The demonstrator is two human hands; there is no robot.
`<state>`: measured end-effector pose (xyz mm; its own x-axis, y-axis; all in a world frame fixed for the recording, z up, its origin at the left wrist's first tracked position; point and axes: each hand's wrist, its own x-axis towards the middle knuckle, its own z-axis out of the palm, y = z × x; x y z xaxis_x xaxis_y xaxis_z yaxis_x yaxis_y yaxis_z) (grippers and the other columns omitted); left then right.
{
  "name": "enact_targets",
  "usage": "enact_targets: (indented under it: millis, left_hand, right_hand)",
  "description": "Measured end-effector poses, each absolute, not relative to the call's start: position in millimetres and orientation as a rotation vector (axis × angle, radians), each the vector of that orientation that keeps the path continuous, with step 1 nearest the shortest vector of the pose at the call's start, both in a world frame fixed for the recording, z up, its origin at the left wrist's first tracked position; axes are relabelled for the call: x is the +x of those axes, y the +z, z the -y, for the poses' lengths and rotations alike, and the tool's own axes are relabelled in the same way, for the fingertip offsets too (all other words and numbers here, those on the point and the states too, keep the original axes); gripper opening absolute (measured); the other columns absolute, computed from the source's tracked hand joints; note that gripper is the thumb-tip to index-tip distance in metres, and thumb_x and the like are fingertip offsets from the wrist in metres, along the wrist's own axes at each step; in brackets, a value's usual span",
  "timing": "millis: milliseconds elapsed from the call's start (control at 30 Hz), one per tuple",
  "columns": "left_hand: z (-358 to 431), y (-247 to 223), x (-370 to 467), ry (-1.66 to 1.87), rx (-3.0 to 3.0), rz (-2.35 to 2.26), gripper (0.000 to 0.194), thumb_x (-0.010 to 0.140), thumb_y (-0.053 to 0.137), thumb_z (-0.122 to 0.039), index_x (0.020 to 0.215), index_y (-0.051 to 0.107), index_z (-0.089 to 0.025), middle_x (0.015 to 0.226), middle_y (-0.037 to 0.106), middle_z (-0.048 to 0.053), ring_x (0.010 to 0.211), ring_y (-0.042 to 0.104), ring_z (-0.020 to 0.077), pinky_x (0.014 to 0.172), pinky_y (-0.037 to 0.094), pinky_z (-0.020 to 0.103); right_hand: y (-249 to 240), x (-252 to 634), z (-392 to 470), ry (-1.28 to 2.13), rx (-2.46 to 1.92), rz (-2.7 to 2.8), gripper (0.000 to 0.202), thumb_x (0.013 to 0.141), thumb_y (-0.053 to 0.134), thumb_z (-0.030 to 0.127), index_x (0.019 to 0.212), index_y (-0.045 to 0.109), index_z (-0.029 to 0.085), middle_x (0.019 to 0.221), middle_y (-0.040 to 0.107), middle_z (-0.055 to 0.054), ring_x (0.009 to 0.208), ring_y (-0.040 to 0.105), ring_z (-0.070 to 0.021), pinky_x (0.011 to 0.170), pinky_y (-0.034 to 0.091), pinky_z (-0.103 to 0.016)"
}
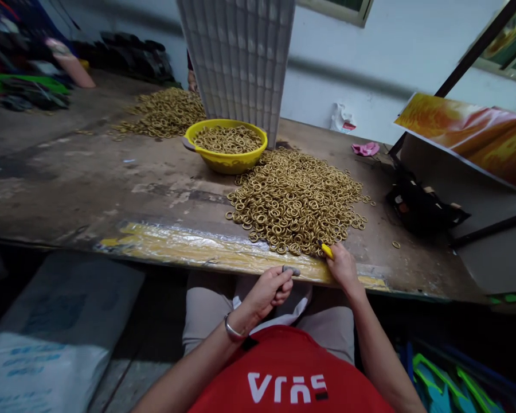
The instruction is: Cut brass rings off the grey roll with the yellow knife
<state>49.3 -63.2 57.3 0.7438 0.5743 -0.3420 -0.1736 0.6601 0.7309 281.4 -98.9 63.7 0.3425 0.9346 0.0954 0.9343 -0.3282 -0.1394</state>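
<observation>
A large heap of gold-coloured rings (pixel 296 195) lies on the worktable in front of me. My right hand (pixel 344 267) is closed round a small yellow-handled tool (pixel 327 250), whose dark tip meets the near edge of the heap. What kind of tool it is, I cannot make out. Over the table's front edge, my left hand (pixel 272 291) is closed, fingers curled, with a grey covering (pixel 291 270) at the index fingertip. Whatever it may hold is hidden. Behind the heap, a yellow plastic basin (pixel 227 163) is filled with the same rings.
A tall grey ribbed panel (pixel 241 63) stands behind the basin. More rings (pixel 167 112) are piled at the back left. Shiny tape (pixel 176 244) covers the front edge of the table (pixel 69 189). A pink cloth (pixel 365 149) and a black bag-like item (pixel 425 206) lie right.
</observation>
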Motion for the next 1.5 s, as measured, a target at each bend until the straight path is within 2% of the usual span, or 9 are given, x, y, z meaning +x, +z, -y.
enact_targets:
  millis: [167, 267, 367, 500, 733, 1033, 1133, 1200, 1500]
  left_hand:
    - [67, 52, 45, 0.448, 0.745, -0.645, 0.044, 0.07, 0.073, -0.052, 0.077, 0.047, -0.017, 0.05, 0.039, -0.011, 0.036, 0.022, 0.0014, 0.034, 0.009, 0.015]
    - [69, 55, 47, 0.51, 0.842, -0.685, 0.043, 0.071, 0.072, -0.051, 0.08, 0.048, -0.017, 0.054, 0.049, -0.007, 0.036, 0.028, 0.0021, 0.033, 0.014, 0.014]
    - [67, 61, 49, 0.582, 0.908, -0.696, 0.042, 0.073, 0.07, -0.049, 0.089, 0.05, -0.016, 0.067, 0.062, -0.001, 0.038, 0.033, 0.0023, 0.034, 0.017, 0.014]
    - [62, 71, 51, 0.607, 0.919, -0.646, 0.046, 0.076, 0.068, -0.052, 0.098, 0.052, -0.015, 0.068, 0.065, 0.001, 0.038, 0.035, 0.003, 0.035, 0.019, 0.015]
    - [65, 84, 40, 0.505, 0.9, -0.56, 0.044, 0.071, 0.074, -0.052, 0.083, 0.059, -0.013, 0.073, 0.067, 0.006, 0.039, 0.037, 0.0023, 0.035, 0.018, 0.016]
    - [73, 89, 33, 0.515, 0.79, -0.545, 0.042, 0.065, 0.082, -0.045, 0.075, 0.058, -0.013, 0.062, 0.047, -0.004, 0.047, 0.034, 0.0037, 0.037, 0.019, 0.015]
    - [74, 87, 31, 0.575, 0.859, -0.597, 0.042, 0.07, 0.078, -0.049, 0.076, 0.055, -0.014, 0.059, 0.044, -0.006, 0.046, 0.031, 0.0036, 0.038, 0.02, 0.014]
    - [74, 86, 31, 0.589, 0.911, -0.621, 0.042, 0.072, 0.075, -0.051, 0.077, 0.054, -0.015, 0.059, 0.043, -0.006, 0.046, 0.03, 0.0034, 0.039, 0.021, 0.015]
    - [73, 81, 34, 0.607, 1.054, -0.612, 0.035, 0.079, 0.068, -0.048, 0.078, 0.054, -0.016, 0.06, 0.035, -0.006, 0.047, 0.026, 0.0054, 0.042, 0.022, 0.018]
  right_hand:
    - [61, 283, 101, -0.02, -2.384, 1.703, 0.011, 0.086, 0.05, 0.014, 0.084, 0.061, 0.017, 0.093, 0.06, -0.007, 0.073, 0.052, -0.0158, 0.065, 0.033, -0.026]
    - [71, 278, 104, 0.017, -2.136, 1.659, 0.012, 0.088, 0.047, 0.017, 0.082, 0.057, 0.018, 0.087, 0.056, -0.005, 0.072, 0.049, -0.0158, 0.066, 0.034, -0.026]
    - [90, 261, 110, 0.234, -1.777, 1.636, 0.022, 0.094, 0.045, 0.028, 0.075, 0.053, 0.019, 0.075, 0.049, -0.001, 0.068, 0.046, -0.0145, 0.065, 0.035, -0.025]
    - [115, 235, 117, 0.688, -1.555, 1.664, 0.031, 0.096, 0.046, 0.039, 0.073, 0.053, 0.019, 0.07, 0.045, 0.002, 0.067, 0.044, -0.0122, 0.064, 0.035, -0.024]
    - [120, 219, 119, 0.939, -1.416, 1.647, 0.034, 0.095, 0.049, 0.044, 0.073, 0.054, 0.018, 0.069, 0.046, 0.002, 0.066, 0.043, -0.0113, 0.062, 0.035, -0.023]
    - [123, 199, 128, 0.592, -1.483, 1.689, 0.023, 0.095, 0.047, 0.027, 0.075, 0.055, 0.019, 0.075, 0.051, -0.001, 0.072, 0.049, -0.0143, 0.066, 0.038, -0.025]
    - [116, 199, 136, 0.453, -1.596, 1.819, 0.016, 0.086, 0.047, 0.009, 0.082, 0.057, 0.019, 0.081, 0.053, -0.003, 0.075, 0.051, -0.0155, 0.067, 0.038, -0.026]
    - [112, 200, 141, 0.403, -1.695, 1.907, 0.024, 0.078, 0.046, 0.001, 0.089, 0.059, 0.019, 0.086, 0.054, -0.003, 0.076, 0.052, -0.016, 0.068, 0.039, -0.026]
    - [105, 195, 142, 0.227, -1.971, 2.087, 0.032, 0.074, 0.045, -0.002, 0.096, 0.059, 0.018, 0.092, 0.058, -0.005, 0.076, 0.054, -0.0166, 0.067, 0.039, -0.026]
